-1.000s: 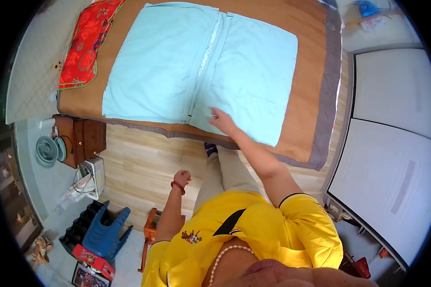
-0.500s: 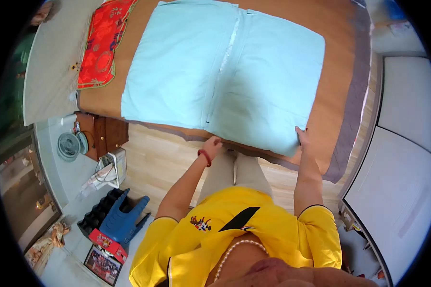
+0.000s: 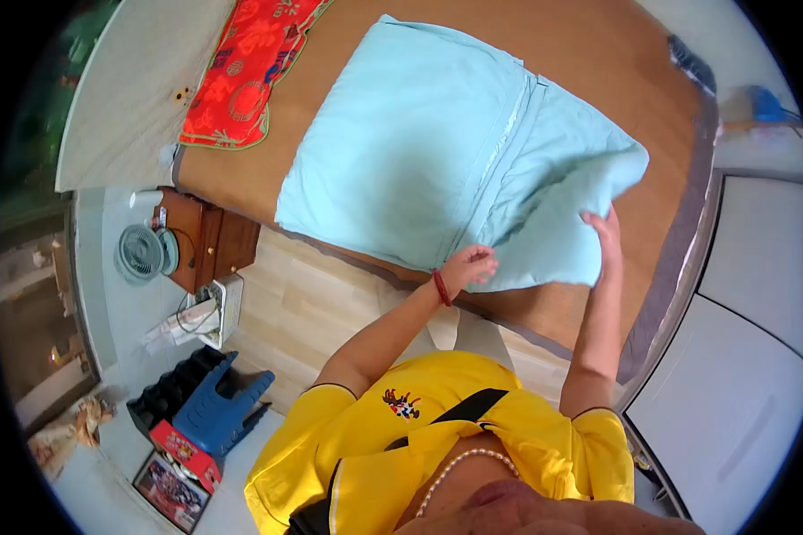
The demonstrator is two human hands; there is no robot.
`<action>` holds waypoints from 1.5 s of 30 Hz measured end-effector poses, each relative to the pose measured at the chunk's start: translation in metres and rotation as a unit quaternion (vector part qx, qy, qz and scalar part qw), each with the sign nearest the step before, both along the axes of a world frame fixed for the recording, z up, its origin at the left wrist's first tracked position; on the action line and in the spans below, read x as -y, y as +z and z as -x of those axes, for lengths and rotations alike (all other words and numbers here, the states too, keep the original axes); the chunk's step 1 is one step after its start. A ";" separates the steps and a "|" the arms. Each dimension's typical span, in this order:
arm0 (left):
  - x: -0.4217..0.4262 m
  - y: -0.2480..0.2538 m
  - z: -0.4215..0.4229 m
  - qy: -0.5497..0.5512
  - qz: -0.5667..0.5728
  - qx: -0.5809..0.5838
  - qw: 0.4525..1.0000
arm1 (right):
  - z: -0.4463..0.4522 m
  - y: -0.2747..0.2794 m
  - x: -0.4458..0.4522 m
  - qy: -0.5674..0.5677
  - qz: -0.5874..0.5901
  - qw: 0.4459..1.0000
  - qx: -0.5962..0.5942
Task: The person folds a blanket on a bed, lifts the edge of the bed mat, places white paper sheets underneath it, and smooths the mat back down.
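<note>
A light blue quilt (image 3: 401, 152) lies folded on the brown bed cover (image 3: 616, 53), with a seam running between its two halves. Its right part is lifted and bent inward in creases. My right hand (image 3: 605, 239) grips the quilt's right edge, fingers partly hidden by the cloth. At the near edge by the seam is my left hand (image 3: 469, 269), a red bracelet on its wrist; its fingers are curled at the cloth, and whether they pinch any of it is too small to tell.
A red patterned cloth (image 3: 245, 80) lies at the bed's upper left. Left of the bed stand a brown cabinet (image 3: 227, 245) and a green fan (image 3: 140, 253). Blue stools (image 3: 214, 410) are at the lower left. White panels (image 3: 723, 392) stand at the right.
The quilt's right side has been raised and pulled inward by my right hand, which was at its flat corner. My left hand has moved right to the seam's near end. The view has shifted.
</note>
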State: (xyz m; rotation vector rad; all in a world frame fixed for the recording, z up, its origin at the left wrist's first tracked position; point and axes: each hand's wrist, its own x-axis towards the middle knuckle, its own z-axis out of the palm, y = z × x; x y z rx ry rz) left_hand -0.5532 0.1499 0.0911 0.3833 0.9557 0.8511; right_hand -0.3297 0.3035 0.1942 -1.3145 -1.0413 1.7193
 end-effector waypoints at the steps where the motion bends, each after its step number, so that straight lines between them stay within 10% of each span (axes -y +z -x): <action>1: -0.009 0.004 0.018 -0.006 -0.003 0.009 1.000 | 0.033 0.008 -0.012 0.015 0.003 1.000 -0.004; 5: -0.042 0.030 0.113 0.110 -0.002 0.187 0.976 | 0.180 0.038 -0.032 0.142 -0.016 0.987 0.073; 14: -0.039 0.002 0.344 0.253 -0.018 0.125 0.959 | 0.447 -0.040 0.049 0.316 -0.053 0.945 0.066; 15: -0.027 -0.023 0.377 0.067 -0.103 0.372 0.920 | 0.458 -0.051 0.056 0.325 0.101 0.940 0.016; 18: -0.013 -0.034 0.396 0.241 0.060 0.139 0.959 | 0.464 -0.086 0.068 0.302 0.236 0.923 -0.033; 23: 0.012 -0.073 0.406 0.020 0.123 -0.292 0.948 | 0.392 -0.154 0.079 0.221 0.008 0.968 0.122; 29: -0.003 -0.111 0.409 -0.100 0.009 -0.510 0.854 | 0.217 -0.217 0.106 0.039 0.030 0.882 0.468; 33: -0.010 -0.049 0.403 0.068 -0.021 -0.266 0.961 | 0.193 -0.197 0.137 0.008 0.128 0.846 0.517; 35: -0.004 -0.046 0.417 0.083 -0.014 -0.235 0.968 | 0.184 -0.208 0.140 -0.006 0.255 0.909 0.329; 40: 0.046 -0.141 0.459 0.096 0.118 -0.486 0.860 | 0.207 -0.216 0.145 0.016 0.212 0.953 0.218; 45: 0.026 -0.106 0.423 0.046 0.084 -0.554 0.827 | 0.202 -0.232 0.146 -0.020 0.221 0.969 0.108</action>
